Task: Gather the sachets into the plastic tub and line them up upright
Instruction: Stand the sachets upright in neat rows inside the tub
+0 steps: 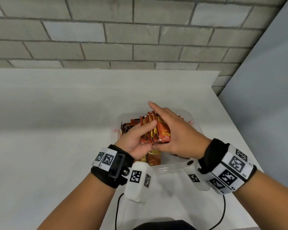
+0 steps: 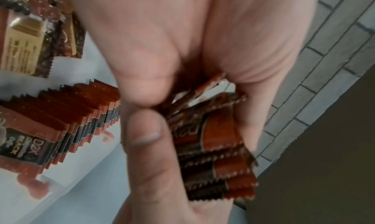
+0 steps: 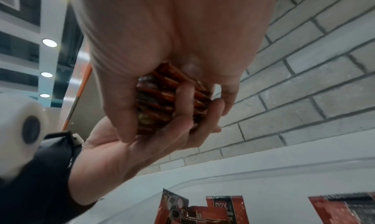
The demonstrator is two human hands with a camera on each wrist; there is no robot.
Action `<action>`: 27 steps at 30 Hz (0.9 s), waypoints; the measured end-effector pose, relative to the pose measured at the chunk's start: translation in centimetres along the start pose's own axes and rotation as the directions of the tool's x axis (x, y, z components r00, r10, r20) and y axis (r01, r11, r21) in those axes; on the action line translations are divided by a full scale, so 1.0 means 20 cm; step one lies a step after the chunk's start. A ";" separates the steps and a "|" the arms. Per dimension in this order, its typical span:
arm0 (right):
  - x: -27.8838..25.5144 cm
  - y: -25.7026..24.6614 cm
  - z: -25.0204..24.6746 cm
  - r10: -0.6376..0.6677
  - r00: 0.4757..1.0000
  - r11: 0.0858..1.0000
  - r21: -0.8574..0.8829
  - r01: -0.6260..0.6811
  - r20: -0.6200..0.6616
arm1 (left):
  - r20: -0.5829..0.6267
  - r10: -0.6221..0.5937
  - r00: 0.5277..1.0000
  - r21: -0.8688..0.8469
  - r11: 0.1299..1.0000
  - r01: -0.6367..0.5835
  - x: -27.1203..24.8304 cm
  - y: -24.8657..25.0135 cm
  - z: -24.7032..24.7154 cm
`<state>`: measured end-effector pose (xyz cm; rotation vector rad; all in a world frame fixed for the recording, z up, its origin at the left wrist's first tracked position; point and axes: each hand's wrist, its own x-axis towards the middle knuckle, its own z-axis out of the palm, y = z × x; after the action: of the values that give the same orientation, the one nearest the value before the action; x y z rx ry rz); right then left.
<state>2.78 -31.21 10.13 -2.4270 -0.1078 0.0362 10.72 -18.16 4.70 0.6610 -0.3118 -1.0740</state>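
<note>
Both hands, left hand (image 1: 136, 138) and right hand (image 1: 175, 130), clasp sachet bundle (image 1: 156, 130) above plastic tub (image 1: 166, 168); squaring step; next, likely lower bundle upright beside standing row (image 2: 67, 115).

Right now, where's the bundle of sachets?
In the head view the bundle of sachets is held between the left hand and right hand, just above the plastic tub.

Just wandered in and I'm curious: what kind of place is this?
Probably a plain indoor workspace, not a home kitchen: a bare white table against a grey brick wall, with round ceiling lights overhead.
</note>
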 end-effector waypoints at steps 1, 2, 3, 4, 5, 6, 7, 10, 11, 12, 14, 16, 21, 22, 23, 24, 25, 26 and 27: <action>0.00 0.01 0.00 0.002 1.000 1.000 0.027 -0.002 0.008 | -0.001 0.000 1.000 0.048 0.999 0.000 0.00 0.00 0.00; 0.00 0.02 0.00 0.005 1.000 0.999 0.043 -0.006 0.022 | -0.003 -0.006 1.000 0.091 0.996 0.006 0.01 0.00 0.01; 0.00 0.03 0.00 0.008 0.999 0.999 0.054 -0.009 0.034 | -0.002 -0.014 1.000 0.129 0.992 0.014 0.01 0.01 0.01; 0.00 0.04 0.01 0.011 0.999 0.998 0.062 -0.013 0.034 | 0.000 -0.016 1.000 0.159 0.987 0.016 0.01 0.01 0.02; 0.00 0.05 0.01 0.013 1.000 0.998 0.069 -0.015 0.020 | 0.011 -0.015 1.000 0.173 0.985 0.013 0.02 0.01 0.03; 0.00 0.05 0.01 0.015 1.000 0.997 0.073 -0.015 -0.001 | 0.015 -0.011 1.000 0.172 0.985 0.008 0.02 0.01 0.03; 0.00 0.06 0.01 0.018 1.000 0.997 0.077 -0.016 -0.020 | 0.006 -0.008 1.000 0.150 0.989 0.007 0.02 0.01 0.03; 0.00 0.07 0.01 0.031 0.998 0.992 0.121 -0.024 -0.055 | -0.037 -0.037 0.999 -0.018 0.999 0.036 0.02 0.01 0.03; 0.00 0.07 0.01 0.034 0.997 0.990 0.139 -0.025 -0.065 | -0.056 -0.045 0.997 -0.053 0.998 0.042 0.02 0.02 0.03; 0.00 0.08 0.01 0.038 0.997 0.988 0.155 -0.026 -0.072 | -0.086 -0.052 0.995 -0.045 0.998 0.049 0.02 0.02 0.03; 0.00 0.08 0.01 0.044 0.997 0.985 0.168 -0.032 -0.064 | -0.126 -0.053 0.991 0.036 0.998 0.058 0.02 0.01 0.02; -0.01 0.08 0.01 0.046 0.998 0.989 0.140 -0.041 -0.038 | -0.116 -0.046 0.992 0.108 0.992 0.059 0.01 0.01 0.03; -0.01 0.05 0.02 0.030 0.999 1.000 -0.006 -0.030 -0.026 | -0.068 -0.027 0.997 0.137 0.990 0.036 0.02 0.01 0.06; 0.00 0.05 0.02 0.025 0.999 0.999 -0.032 -0.026 -0.027 | -0.078 -0.015 0.997 0.150 0.988 0.027 0.03 0.00 0.06; 0.00 0.05 0.02 0.025 0.999 0.998 -0.051 -0.026 -0.032 | -0.087 -0.011 0.996 0.147 0.989 0.024 0.04 0.00 0.06; 0.00 0.05 0.02 0.031 0.999 0.997 -0.065 -0.034 -0.038 | -0.093 -0.014 0.996 0.122 0.992 0.025 0.04 0.00 0.07; 0.00 0.06 0.02 0.039 0.998 0.996 -0.079 -0.043 -0.040 | -0.103 -0.019 0.994 0.096 0.995 0.029 0.05 0.00 0.07; 0.01 0.06 0.02 0.048 0.998 0.994 -0.096 -0.051 -0.035 | -0.110 -0.024 0.994 0.085 0.996 0.034 0.05 0.00 0.07; 0.01 0.06 0.02 0.059 0.998 0.993 -0.102 -0.061 -0.023 | -0.118 -0.028 0.993 0.087 0.995 0.039 0.06 -0.01 0.06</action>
<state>3.00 -31.88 9.12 -2.5321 -0.0285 0.0340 10.51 -19.71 5.52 0.8081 -0.2499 -1.0534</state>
